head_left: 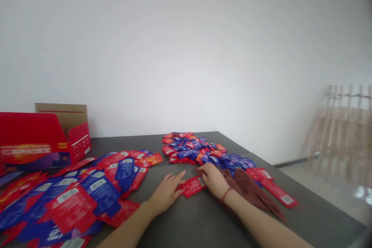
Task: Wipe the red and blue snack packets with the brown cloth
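Observation:
A red sachet (192,186) with white print and a barcode lies on the dark table between my hands. At its left end is my left hand (167,192), fingers stretched out and spread, the fingertips at the sachet's edge. My right hand (214,180), with a thin red cord at the wrist, has its fingers bent and closed at the barcode end of the same sachet. A brown cloth (250,190) lies crumpled beside and partly under my right wrist. Just beyond my hands, a heap of small red, blue and orange sachets (188,147) spreads over the table.
To my left lies a large loose pile of red and blue sachets (72,205). Behind it stands an open red carton (31,135) with its flap raised. More red sachets (277,192) lie near the table's right edge. A wooden rack (340,135) stands off to the right.

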The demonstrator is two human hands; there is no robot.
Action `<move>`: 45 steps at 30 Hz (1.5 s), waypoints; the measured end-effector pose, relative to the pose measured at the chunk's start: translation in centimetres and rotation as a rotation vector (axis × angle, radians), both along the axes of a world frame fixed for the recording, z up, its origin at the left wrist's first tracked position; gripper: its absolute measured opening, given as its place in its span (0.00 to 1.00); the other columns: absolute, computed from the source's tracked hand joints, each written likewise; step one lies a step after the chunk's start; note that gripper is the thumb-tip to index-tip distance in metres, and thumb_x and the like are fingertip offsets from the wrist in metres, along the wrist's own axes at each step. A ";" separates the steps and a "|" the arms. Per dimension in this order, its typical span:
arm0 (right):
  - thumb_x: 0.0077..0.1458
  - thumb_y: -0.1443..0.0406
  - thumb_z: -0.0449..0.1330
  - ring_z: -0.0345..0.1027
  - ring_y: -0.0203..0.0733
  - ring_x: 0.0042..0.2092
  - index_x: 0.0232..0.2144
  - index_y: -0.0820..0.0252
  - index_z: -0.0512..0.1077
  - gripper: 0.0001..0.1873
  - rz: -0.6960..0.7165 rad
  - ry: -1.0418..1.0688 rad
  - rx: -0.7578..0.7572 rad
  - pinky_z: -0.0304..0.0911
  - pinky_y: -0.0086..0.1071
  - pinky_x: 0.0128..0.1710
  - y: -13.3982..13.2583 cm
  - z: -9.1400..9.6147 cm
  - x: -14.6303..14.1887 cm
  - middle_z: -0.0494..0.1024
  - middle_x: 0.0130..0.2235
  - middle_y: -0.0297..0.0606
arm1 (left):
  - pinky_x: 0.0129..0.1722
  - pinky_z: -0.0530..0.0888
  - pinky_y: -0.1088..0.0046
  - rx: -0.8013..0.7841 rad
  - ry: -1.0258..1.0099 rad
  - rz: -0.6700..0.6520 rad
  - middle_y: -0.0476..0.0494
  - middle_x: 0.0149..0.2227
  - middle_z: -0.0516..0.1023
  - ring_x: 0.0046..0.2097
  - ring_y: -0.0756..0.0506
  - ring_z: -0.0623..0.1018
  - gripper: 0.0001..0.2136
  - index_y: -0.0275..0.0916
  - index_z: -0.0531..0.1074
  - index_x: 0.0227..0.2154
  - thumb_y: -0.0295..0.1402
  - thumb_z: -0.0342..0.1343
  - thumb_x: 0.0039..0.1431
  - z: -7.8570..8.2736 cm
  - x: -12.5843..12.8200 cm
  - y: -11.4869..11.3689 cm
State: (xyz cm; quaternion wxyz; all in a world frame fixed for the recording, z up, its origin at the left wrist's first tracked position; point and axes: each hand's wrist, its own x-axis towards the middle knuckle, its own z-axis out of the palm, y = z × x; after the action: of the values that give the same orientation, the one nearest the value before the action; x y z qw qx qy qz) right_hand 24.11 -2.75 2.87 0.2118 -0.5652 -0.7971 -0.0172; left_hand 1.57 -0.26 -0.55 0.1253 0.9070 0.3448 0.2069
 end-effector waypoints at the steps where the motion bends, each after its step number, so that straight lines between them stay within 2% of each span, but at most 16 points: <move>1: 0.56 0.75 0.47 0.66 0.44 0.44 0.37 0.63 0.75 0.17 -0.007 -0.029 -0.007 0.58 0.35 0.46 0.1 -0.2 -0.8 0.75 0.39 0.44 | 0.61 0.54 0.54 0.013 0.001 0.001 0.44 0.55 0.73 0.60 0.44 0.66 0.31 0.45 0.47 0.64 0.27 0.50 0.59 -0.2 -0.1 0.2; 6: 0.58 0.68 0.52 0.62 0.49 0.45 0.37 0.65 0.75 0.12 -0.023 -0.171 -0.013 0.58 0.40 0.44 -0.2 -1.6 -5.8 0.73 0.40 0.48 | 0.60 0.58 0.53 0.120 -0.031 -0.045 0.46 0.54 0.73 0.59 0.43 0.67 0.33 0.46 0.43 0.65 0.27 0.48 0.59 -1.5 -0.7 2.0; 9: 0.57 0.66 0.53 0.62 0.50 0.44 0.38 0.67 0.74 0.12 -0.003 -0.223 -0.003 0.59 0.40 0.41 -0.6 -1.7 -7.0 0.72 0.41 0.48 | 0.59 0.61 0.54 0.168 -0.055 -0.037 0.45 0.55 0.73 0.58 0.42 0.69 0.34 0.46 0.44 0.65 0.26 0.48 0.58 -2.2 -0.9 2.7; 15: 0.60 0.65 0.52 0.63 0.48 0.46 0.45 0.58 0.72 0.14 0.082 -0.198 0.065 0.60 0.40 0.44 -1.7 -1.8 -3.8 0.73 0.44 0.41 | 0.60 0.62 0.54 0.192 -0.045 -0.032 0.47 0.55 0.72 0.58 0.42 0.68 0.35 0.49 0.43 0.65 0.26 0.48 0.57 -2.5 -1.2 2.5; 18: 0.61 0.70 0.47 0.64 0.47 0.47 0.51 0.61 0.69 0.18 -0.013 -0.171 0.068 0.61 0.40 0.45 -2.5 -2.6 -2.4 0.73 0.48 0.43 | 0.60 0.61 0.52 0.178 -0.041 -0.027 0.48 0.54 0.74 0.58 0.43 0.68 0.36 0.50 0.39 0.65 0.25 0.49 0.58 -2.5 -1.2 2.4; 21: 0.60 0.73 0.46 0.64 0.50 0.49 0.53 0.67 0.67 0.21 -0.115 -0.216 0.050 0.62 0.40 0.44 -3.5 -3.2 -2.4 0.71 0.52 0.49 | 0.60 0.60 0.51 0.176 -0.031 -0.039 0.48 0.54 0.73 0.58 0.43 0.69 0.37 0.52 0.37 0.65 0.24 0.48 0.58 -2.3 -1.2 2.2; 23: 0.58 0.74 0.47 0.65 0.52 0.49 0.52 0.70 0.68 0.21 -0.111 -0.270 0.034 0.63 0.42 0.44 -3.8 -3.1 -3.3 0.72 0.51 0.52 | 0.60 0.61 0.52 0.192 -0.030 -0.045 0.48 0.54 0.73 0.58 0.44 0.69 0.37 0.51 0.37 0.65 0.24 0.48 0.58 -2.1 -1.1 2.1; 25: 0.58 0.73 0.48 0.65 0.53 0.47 0.49 0.72 0.70 0.19 -0.041 -0.290 0.027 0.63 0.43 0.44 -3.7 -2.6 -4.4 0.75 0.47 0.52 | 0.60 0.61 0.54 0.215 -0.030 -0.049 0.48 0.54 0.73 0.58 0.44 0.69 0.37 0.51 0.38 0.66 0.23 0.48 0.58 -2.1 -1.1 2.0; 28: 0.59 0.71 0.49 0.67 0.50 0.44 0.41 0.68 0.73 0.14 0.106 -0.273 0.016 0.64 0.41 0.42 -2.6 -1.5 -6.0 0.78 0.40 0.47 | 0.59 0.64 0.56 0.256 -0.038 -0.052 0.49 0.55 0.73 0.57 0.44 0.70 0.36 0.51 0.41 0.65 0.23 0.47 0.56 -2.5 -1.3 2.6; 30: 0.57 0.68 0.53 0.68 0.46 0.42 0.37 0.63 0.75 0.10 0.146 -0.279 -0.003 0.64 0.38 0.40 -1.4 -0.8 -6.3 0.79 0.36 0.41 | 0.57 0.67 0.58 0.283 -0.048 -0.043 0.48 0.55 0.73 0.56 0.43 0.72 0.35 0.50 0.44 0.65 0.25 0.48 0.56 -3.0 -1.6 3.5; 33: 0.56 0.65 0.55 0.69 0.44 0.40 0.37 0.58 0.75 0.10 0.136 -0.263 -0.012 0.64 0.35 0.38 0.0 -0.1 -5.4 0.80 0.37 0.38 | 0.53 0.71 0.60 0.313 -0.054 -0.022 0.47 0.53 0.75 0.53 0.40 0.75 0.32 0.50 0.48 0.64 0.30 0.50 0.58 -3.9 -2.1 4.9; 36: 0.58 0.65 0.51 0.70 0.44 0.40 0.38 0.60 0.74 0.12 0.041 -0.230 0.014 0.64 0.34 0.37 -0.3 0.2 -3.5 0.79 0.38 0.41 | 0.51 0.72 0.61 0.340 -0.072 -0.043 0.48 0.50 0.77 0.52 0.40 0.76 0.31 0.51 0.48 0.65 0.33 0.51 0.59 -4.2 -2.4 5.6; 40: 0.55 0.65 0.54 0.70 0.46 0.41 0.39 0.63 0.73 0.12 0.003 -0.207 0.065 0.65 0.35 0.38 -1.8 -1.4 -2.1 0.79 0.39 0.43 | 0.49 0.74 0.67 0.413 -0.131 -0.056 0.51 0.50 0.77 0.50 0.44 0.77 0.31 0.54 0.47 0.65 0.31 0.49 0.60 -4.2 -2.2 5.1; 42: 0.54 0.66 0.56 0.70 0.45 0.43 0.41 0.63 0.72 0.12 0.034 -0.166 0.117 0.66 0.35 0.41 -1.8 -3.0 -2.4 0.78 0.41 0.43 | 0.49 0.74 0.69 0.440 -0.158 -0.054 0.52 0.49 0.77 0.49 0.45 0.78 0.30 0.55 0.50 0.64 0.29 0.47 0.60 -4.1 -1.9 4.8; 45: 0.57 0.68 0.54 0.72 0.44 0.43 0.41 0.62 0.73 0.10 0.115 -0.203 0.125 0.67 0.34 0.43 -0.8 -4.8 -3.8 0.79 0.41 0.41 | 0.50 0.74 0.70 0.431 -0.171 -0.039 0.53 0.51 0.76 0.48 0.45 0.78 0.29 0.56 0.55 0.62 0.27 0.47 0.58 -4.2 -1.5 4.5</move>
State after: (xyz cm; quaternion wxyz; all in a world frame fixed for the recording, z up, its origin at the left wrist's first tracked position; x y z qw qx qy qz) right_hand 20.32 -3.55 -1.90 0.1657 -0.4998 -0.8428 -0.1117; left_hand 0.07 4.28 -4.72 -0.0386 0.8984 0.2631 0.3494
